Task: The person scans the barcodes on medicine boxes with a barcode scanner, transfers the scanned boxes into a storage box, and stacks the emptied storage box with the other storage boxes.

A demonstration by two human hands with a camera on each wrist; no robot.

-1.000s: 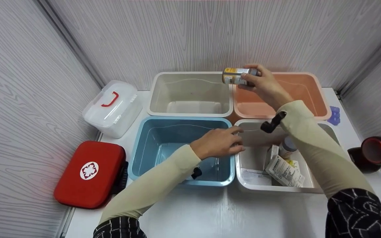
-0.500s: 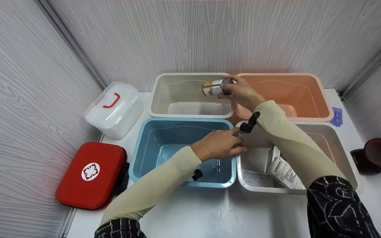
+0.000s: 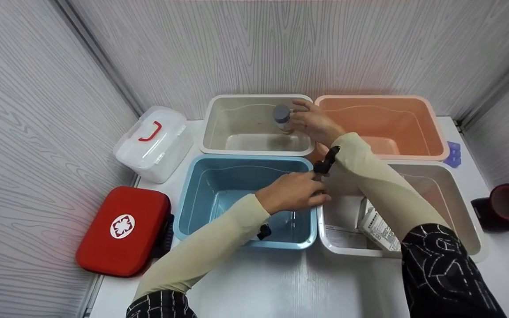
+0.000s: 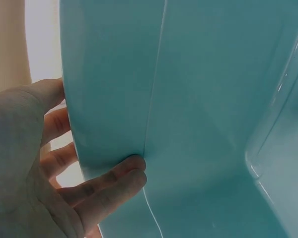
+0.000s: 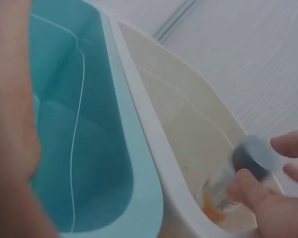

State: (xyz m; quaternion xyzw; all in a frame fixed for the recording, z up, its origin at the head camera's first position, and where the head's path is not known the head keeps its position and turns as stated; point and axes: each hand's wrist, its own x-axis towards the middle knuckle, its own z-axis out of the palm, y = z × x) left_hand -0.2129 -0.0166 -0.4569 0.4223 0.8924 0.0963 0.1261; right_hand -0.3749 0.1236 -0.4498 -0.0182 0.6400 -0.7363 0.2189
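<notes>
A bottle with a grey cap (image 3: 282, 113) is over the inside of the beige back bin (image 3: 237, 152), cap upward and slightly tilted. In the right wrist view the bottle (image 5: 216, 193) is blurred, with orange on its lower part. My right hand (image 3: 314, 123) is just right of it, fingers spread apart and not wrapped round it. Over the right rim of the blue bin (image 3: 184, 194) rests my left hand (image 3: 292, 192). In the left wrist view two of its fingertips (image 4: 134, 168) touch the bin's inner wall, while other fingers lie beyond the rim.
At the front right a light grey bin (image 3: 457, 212) holds medicine boxes (image 3: 380, 229) and a paper sheet (image 3: 340, 236), partly covered by my right arm. An orange bin (image 3: 433, 128) stands behind it. A red first-aid case (image 3: 122, 229), clear box (image 3: 153, 145) and black scanner-like device (image 3: 504, 205) flank the bins.
My right hand has carried the bottle left from above the orange bin to the beige bin. The bottle has swung from lying sideways to cap-up, and my fingers have opened from it. The left hand stays put.
</notes>
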